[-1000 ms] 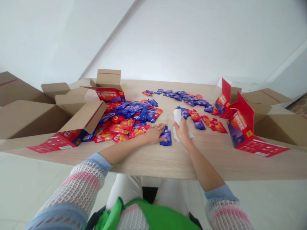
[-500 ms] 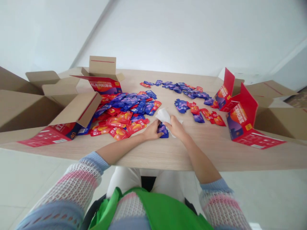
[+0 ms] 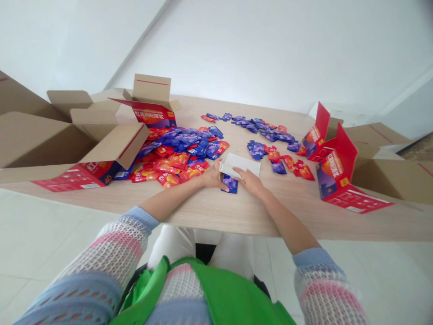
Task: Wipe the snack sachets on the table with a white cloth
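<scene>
A white bag (image 3: 241, 164) lies flat on the wooden table (image 3: 287, 203), with a small stack of blue sachets (image 3: 230, 183) at its near left corner. My left hand (image 3: 212, 177) pinches the bag's left edge, its fingers closed right beside the sachets. Over the bag's near edge rests my right hand (image 3: 250, 181), fingers pressing on the bag just to the right of the sachets. A big heap of red and blue sachets (image 3: 179, 153) lies to the left of my hands. Smaller scatters (image 3: 267, 131) lie behind and to the right.
Open brown cartons (image 3: 50, 140) with red printed flaps crowd the table's left side. One more carton (image 3: 152, 106) stands behind the heap. Red printed boxes (image 3: 334, 169) and brown cartons (image 3: 389, 171) stand open on the right. A white wall rises behind the table.
The white bag, held crumpled above the table in my right hand, now lies spread flat. My left hand has gone from lying flat by the blue sachets to pinching the bag's edge.
</scene>
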Demonstrator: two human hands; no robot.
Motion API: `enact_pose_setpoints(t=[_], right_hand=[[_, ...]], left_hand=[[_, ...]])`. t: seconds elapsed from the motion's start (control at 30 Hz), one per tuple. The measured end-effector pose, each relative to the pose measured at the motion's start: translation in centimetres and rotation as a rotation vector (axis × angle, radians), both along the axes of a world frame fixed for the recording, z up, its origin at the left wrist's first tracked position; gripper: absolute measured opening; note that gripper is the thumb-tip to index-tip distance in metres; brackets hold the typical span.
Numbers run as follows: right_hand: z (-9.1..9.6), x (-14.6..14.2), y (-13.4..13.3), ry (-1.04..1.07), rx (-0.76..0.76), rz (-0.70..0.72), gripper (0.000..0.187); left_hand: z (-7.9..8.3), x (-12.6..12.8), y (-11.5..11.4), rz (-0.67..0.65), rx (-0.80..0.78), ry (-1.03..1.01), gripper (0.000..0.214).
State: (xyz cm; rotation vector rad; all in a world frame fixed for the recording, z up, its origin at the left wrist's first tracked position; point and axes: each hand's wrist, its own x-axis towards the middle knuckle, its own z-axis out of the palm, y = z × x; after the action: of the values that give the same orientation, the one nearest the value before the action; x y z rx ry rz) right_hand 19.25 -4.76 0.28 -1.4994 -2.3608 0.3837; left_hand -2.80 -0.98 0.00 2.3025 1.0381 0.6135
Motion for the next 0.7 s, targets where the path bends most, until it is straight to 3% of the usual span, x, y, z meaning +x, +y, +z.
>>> enact_pose_setpoints(t=[0.1, 0.23, 0.33, 0.47, 0.53, 0.7], right_hand=[[0.2, 1.5, -0.6, -0.046, 0.002, 0.045, 0.05], [0.7, 1.8, -2.7, -0.068, 0.015, 0.207, 0.054], [0.7, 1.6, -4.3, -0.039, 0.014, 0.333, 0.055], [0.2, 1.5, -4.8, 0.02, 0.004, 0.375, 0.054], [-0.1, 1.6, -4.2, 0.032, -0.008, 0.37, 0.053], [0.0, 2.2, -1.4, 0.026, -0.014, 0.297, 0.052]], left_hand=[[-0.2, 0.5, -0.7, 0.078, -0.054, -0.052, 0.126], [-0.3, 0.8, -0.9, 0.009, 0.005, -0.056, 0.124], [0.0, 0.9, -0.5, 0.03, 0.052, 0.167, 0.12], [0.4, 0.9, 0.3, -0.016, 0.058, 0.383, 0.128], [0.3, 0.9, 0.5, -0.071, 0.054, 0.349, 0.133], [-0.4, 0.7, 0.5, -0.018, 0.037, 0.102, 0.133]])
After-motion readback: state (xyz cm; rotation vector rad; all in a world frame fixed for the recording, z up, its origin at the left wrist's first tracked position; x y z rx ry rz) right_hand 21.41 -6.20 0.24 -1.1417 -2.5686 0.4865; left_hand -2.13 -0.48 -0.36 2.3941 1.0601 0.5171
